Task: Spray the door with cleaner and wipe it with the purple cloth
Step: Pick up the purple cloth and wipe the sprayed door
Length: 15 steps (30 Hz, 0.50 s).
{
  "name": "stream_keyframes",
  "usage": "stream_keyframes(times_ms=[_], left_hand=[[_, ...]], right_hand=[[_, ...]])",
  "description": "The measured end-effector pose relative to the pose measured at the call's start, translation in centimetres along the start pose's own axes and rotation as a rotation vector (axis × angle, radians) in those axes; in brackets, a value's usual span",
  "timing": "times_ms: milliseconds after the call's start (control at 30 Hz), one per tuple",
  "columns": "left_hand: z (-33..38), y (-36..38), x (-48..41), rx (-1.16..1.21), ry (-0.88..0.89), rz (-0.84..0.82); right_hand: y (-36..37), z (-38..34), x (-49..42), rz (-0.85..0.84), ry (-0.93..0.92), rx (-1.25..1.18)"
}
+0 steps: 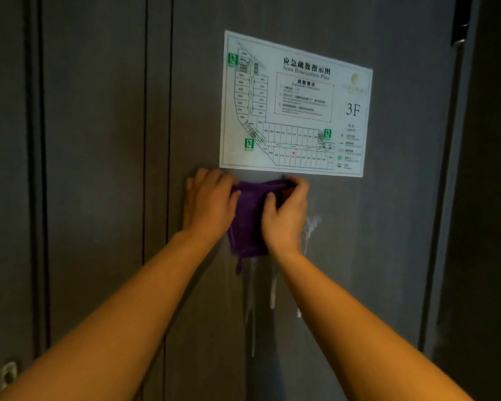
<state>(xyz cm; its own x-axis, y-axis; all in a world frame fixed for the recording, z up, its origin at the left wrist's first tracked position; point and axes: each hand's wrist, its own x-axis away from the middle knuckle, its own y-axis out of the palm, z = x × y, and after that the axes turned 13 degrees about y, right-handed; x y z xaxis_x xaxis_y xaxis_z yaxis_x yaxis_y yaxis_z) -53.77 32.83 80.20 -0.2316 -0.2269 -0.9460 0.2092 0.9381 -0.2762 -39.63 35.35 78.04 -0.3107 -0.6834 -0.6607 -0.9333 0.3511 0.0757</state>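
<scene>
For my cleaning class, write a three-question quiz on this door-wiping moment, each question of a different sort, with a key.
1. True or false: the purple cloth is held against the door by both the left hand and the right hand.
2. Multiple choice: where do the white cleaner streaks run? A) above the evacuation plan B) below the cloth C) on the door frame at far left.
3. Fill in: the large floor label printed on the evacuation plan reads ___.

Key: 1 true; 2 B; 3 3F.
</scene>
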Motion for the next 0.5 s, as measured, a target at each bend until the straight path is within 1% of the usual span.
stream_keyframes(times_ms=[67,167,300,367,500], left_hand=[[-0.3,0.2,0.5,-0.073,-0.030,0.017],[-1.2,0.2,1.9,-0.084,-0.069,0.090],[-2.1,0.6,4.3,-0.084,-0.078,0.165],[-2.2,0.9,5.5,-0.094,-0.068,0.135],[-1.8,1.4,6.8,-0.165,-0.072,-0.006]], right_hand=[[0.9,1.8,0.9,0.004,-0.123,0.165],[1.5,3.7,1.3,-0.040,-0.220,0.481],[2.4,4.0,0.6,-0.092,-0.284,0.621],[2.7,4.1,0.5,-0.085,-0.287,0.670],[2.2,5.5,-0.2,-0.072,-0.337,0.751]])
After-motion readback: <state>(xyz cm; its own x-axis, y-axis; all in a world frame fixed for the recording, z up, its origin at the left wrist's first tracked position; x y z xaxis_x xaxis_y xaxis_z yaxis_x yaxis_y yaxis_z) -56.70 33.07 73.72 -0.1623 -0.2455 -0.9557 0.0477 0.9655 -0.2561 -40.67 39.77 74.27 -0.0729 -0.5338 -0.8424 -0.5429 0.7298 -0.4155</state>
